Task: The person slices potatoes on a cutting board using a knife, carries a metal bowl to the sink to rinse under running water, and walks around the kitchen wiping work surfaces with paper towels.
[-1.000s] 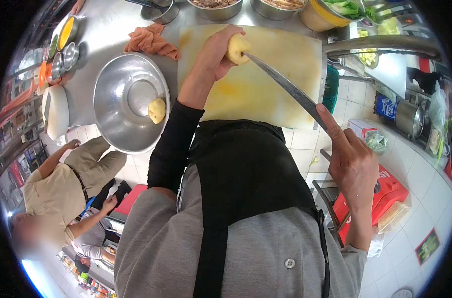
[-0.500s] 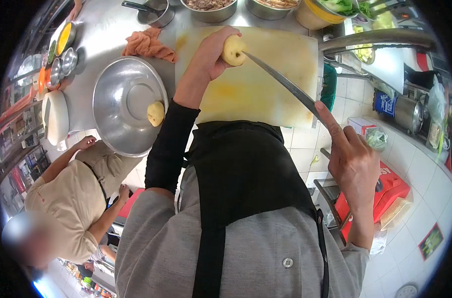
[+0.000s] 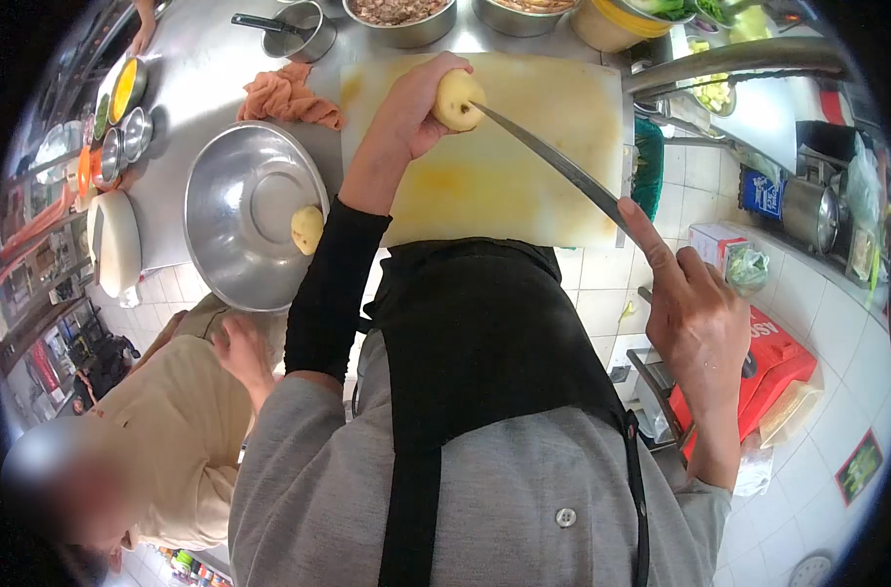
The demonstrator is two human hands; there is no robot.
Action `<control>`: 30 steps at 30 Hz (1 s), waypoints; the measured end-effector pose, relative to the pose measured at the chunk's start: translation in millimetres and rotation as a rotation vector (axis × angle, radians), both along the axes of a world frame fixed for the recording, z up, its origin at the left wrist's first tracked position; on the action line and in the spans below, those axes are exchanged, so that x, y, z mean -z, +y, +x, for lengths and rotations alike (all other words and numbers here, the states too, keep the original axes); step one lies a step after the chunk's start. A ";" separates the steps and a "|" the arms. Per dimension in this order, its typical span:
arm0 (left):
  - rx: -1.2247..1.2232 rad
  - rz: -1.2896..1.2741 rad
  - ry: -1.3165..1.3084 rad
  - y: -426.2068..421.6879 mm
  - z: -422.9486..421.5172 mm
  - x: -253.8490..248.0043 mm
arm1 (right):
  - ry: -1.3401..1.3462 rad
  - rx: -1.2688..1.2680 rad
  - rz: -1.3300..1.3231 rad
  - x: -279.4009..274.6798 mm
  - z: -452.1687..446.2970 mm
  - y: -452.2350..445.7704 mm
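Above the upper left of a stained cutting board (image 3: pixel 553 186), my left hand (image 3: pixel 413 108) grips a peeled potato (image 3: pixel 457 100) that has a dark spot. My right hand (image 3: pixel 695 323) is closed round the handle of a long knife (image 3: pixel 553 157), its index finger stretched along the back of the blade. The knife tip touches or nearly touches the potato near the spot. Left of the board, a large metal bowl (image 3: pixel 211 196) has another peeled potato (image 3: pixel 308 229) in it, near its right side.
An orange cloth (image 3: pixel 287 95) lies between bowl and board. Along the back stand a saucepan (image 3: pixel 304 34), a pan of meat (image 3: pixel 406 27) and a yellow-rimmed tub (image 3: pixel 612 24). A co-worker (image 3: pixel 172 430) is at the lower left. A red bag (image 3: pixel 773 377) stands at the right.
The co-worker at the lower left has come closer to my left side. The potato in my left hand has turned slightly, and both hands keep their hold.
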State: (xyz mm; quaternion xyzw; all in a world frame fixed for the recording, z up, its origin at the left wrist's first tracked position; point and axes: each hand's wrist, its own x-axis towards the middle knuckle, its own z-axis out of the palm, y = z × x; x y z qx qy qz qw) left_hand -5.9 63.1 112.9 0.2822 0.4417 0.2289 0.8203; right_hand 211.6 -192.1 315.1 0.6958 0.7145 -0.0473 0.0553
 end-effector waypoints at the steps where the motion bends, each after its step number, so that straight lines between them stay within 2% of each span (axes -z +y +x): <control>1: -0.001 -0.001 0.001 -0.5 0.4 -0.4 | 0.001 0.001 -0.007 0.6 0.4 -0.4; 10: -0.006 0.009 0.047 -1.2 4.8 1.3 | 0.048 -0.006 -0.042 4.7 1.2 0.1; 12: -0.016 0.017 0.078 -1.6 5.4 1.2 | 0.113 -0.004 -0.072 13.7 5.3 -0.3; 18: -0.073 -0.003 0.058 5.3 6.4 5.4 | 0.573 0.177 -0.045 49.8 5.2 -0.5; 21: -0.101 -0.040 0.061 5.6 9.4 1.5 | 0.564 0.186 0.019 63.9 -3.2 -2.6; 30: -0.183 -0.066 0.053 3.6 19.0 -8.7 | 0.918 0.440 -0.165 88.5 -8.0 -6.3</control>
